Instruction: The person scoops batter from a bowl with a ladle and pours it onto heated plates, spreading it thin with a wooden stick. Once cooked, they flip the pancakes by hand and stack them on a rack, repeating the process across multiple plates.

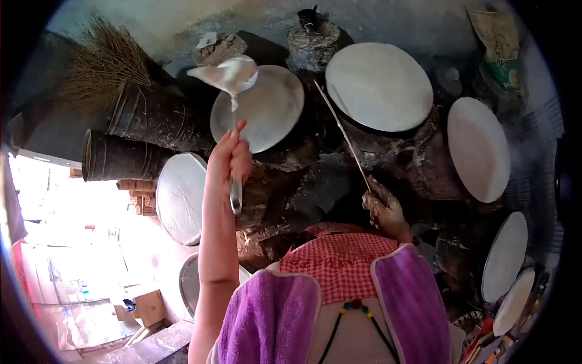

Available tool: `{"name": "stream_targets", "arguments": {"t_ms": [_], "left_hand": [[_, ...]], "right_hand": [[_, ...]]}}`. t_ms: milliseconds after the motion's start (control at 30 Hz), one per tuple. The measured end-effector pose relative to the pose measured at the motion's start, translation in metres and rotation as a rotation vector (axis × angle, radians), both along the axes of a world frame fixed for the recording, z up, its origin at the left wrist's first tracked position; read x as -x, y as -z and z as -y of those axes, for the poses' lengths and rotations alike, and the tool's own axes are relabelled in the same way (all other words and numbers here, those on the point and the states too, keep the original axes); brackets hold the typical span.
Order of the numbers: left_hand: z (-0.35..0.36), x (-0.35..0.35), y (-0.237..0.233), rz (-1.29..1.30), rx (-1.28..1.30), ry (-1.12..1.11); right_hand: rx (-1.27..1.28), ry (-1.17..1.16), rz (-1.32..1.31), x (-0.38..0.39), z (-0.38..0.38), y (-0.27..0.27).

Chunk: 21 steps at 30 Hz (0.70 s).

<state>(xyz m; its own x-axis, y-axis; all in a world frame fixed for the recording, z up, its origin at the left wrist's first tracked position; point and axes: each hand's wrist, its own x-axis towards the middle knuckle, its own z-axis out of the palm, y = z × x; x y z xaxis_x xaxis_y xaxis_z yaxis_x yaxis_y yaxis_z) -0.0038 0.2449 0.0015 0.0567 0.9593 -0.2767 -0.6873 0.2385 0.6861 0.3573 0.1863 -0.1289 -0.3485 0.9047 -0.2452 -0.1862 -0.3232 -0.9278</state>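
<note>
My left hand (231,156) is wrapped round the handle of a metal ladle (239,73), raised over a round griddle (276,109). White batter coats the ladle's bowl and runs down by its handle. The griddle behind it has a pale, smooth surface. In my right hand (385,206), close to my body, is a long thin stick (341,127); its far end points up between two griddles. Brown residue covers the fingers of that hand. The nearest thing beyond the stick is a large white-topped griddle (381,85).
More round griddles stand around me, one at left (182,197) and one at right (479,148). Dark metal drums (124,156) lie at left below a bundle of dry twigs (109,67). A sack (497,42) is at the back right. Faint steam hangs at right.
</note>
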Motion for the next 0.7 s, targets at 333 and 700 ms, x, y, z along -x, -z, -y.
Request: {"name": "stream_targets", "arguments": {"t_ms": [333,700], "left_hand": [[-0.122,-0.013,0.090,-0.057,0.271,-0.150],[-0.142,0.079,0.141,-0.406,0.118,-0.681]], "right_hand": [[-0.009,-0.049,0.334,0.117,-0.112,-0.023],[-0.194,-0.154,0.891,0.193,-0.185,0.003]]}}
